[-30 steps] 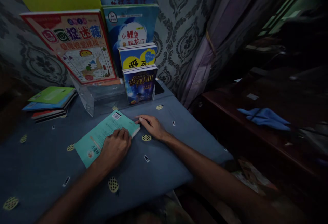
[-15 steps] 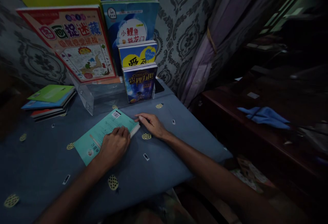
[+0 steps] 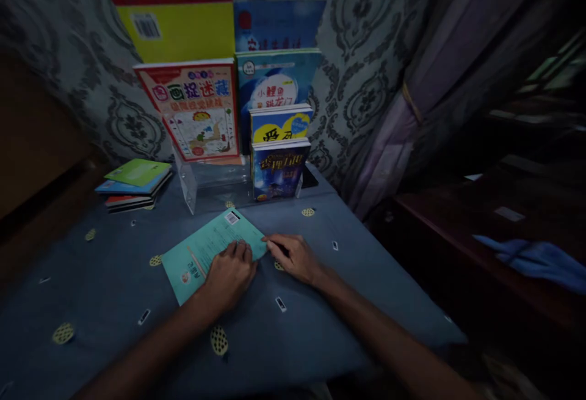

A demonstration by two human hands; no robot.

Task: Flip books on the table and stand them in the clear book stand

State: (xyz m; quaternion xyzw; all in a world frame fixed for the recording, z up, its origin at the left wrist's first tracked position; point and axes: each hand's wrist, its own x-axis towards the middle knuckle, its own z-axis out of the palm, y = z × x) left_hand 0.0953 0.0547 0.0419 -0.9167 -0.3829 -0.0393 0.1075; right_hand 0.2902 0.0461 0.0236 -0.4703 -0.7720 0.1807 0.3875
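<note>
A teal paperback book (image 3: 201,247) lies at an angle on the blue tablecloth, its barcode side up. My left hand (image 3: 231,275) lies over the book's near right part, its fingers curled on the cover and edge; the thumb is hidden. At the book's right corner, my right hand (image 3: 293,256) pinches the edge between thumb and forefinger. Behind it, a clear acrylic stand (image 3: 220,183) holds several upright books, among them a red-bordered picture book (image 3: 195,113) and a dark blue book (image 3: 279,171).
A small stack of books (image 3: 137,177) sits at the table's back left. A dark flat object (image 3: 310,177) lies behind the stand's right end. To the right are a tied purple curtain (image 3: 394,137) and a dark red surface with a blue cloth (image 3: 531,256).
The view has tilted up and turned left, showing more of the stand's top books. My right thumb and forefinger have closed on the book's corner. My left hand stays on the cover.
</note>
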